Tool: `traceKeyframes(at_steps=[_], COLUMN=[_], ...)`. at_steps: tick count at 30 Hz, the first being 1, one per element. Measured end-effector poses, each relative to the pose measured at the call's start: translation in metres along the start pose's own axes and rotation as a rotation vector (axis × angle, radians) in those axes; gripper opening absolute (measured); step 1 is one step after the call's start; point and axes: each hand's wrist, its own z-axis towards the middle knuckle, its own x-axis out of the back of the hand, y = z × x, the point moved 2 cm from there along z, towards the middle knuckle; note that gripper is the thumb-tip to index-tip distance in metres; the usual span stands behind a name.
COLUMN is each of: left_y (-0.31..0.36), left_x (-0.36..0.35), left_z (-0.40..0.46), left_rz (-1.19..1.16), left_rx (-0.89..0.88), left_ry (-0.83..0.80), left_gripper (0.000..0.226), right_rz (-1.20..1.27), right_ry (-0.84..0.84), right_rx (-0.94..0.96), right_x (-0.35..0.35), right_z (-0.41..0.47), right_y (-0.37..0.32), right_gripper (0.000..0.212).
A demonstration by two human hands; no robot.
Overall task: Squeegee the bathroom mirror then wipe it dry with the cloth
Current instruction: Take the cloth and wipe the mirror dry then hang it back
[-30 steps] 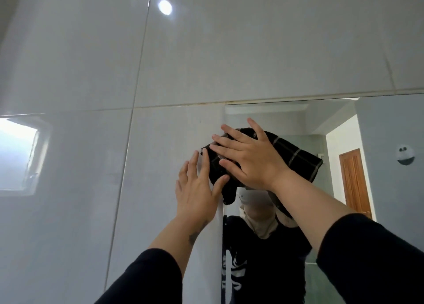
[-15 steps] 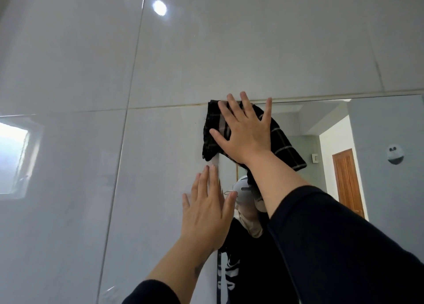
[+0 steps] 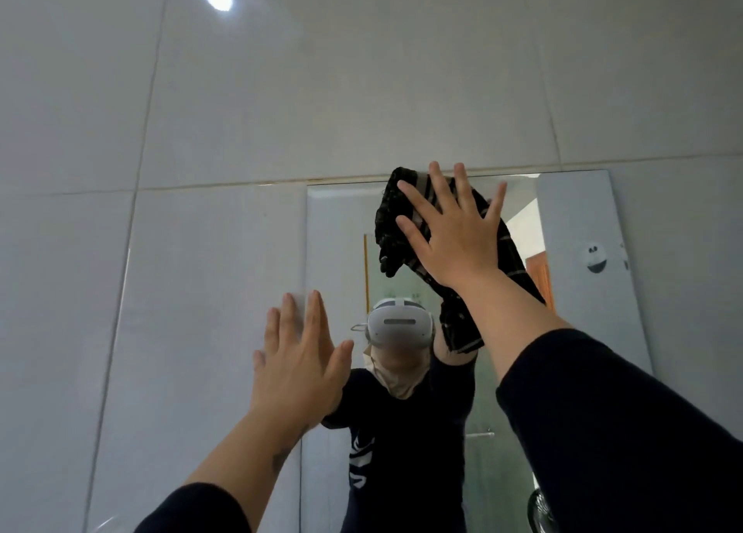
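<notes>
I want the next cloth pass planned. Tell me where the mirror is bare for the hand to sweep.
Free: the right strip of the mirror, right of the cloth, down its right edge. Also the glass just right of the left edge, above the left hand. Crowded: top centre, where the right hand presses the cloth flat.

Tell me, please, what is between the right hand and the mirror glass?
In the head view, the dark checked cloth lies between the right hand and the mirror, pressed flat under the open palm near the top edge.

Tiled wall [image 3: 402,90] carries mirror [image 3: 337,251]; dark checked cloth [image 3: 396,227] pressed flat against mirror's top edge
</notes>
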Motion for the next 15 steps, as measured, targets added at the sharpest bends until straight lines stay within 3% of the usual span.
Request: traceKeyframes(at_steps=[15], left_y=[0.000], left_x=[-0.016], left_z=[-0.001], left_rz=[-0.014], left_rx=[0.027], left_ry=[0.179], left_gripper=[0.089], right_rz=[0.014], right_ry=[-0.012], right_rx=[-0.398], right_x=[0.007], right_z=[-0.040], right_y=[0.159], right_gripper=[0.060])
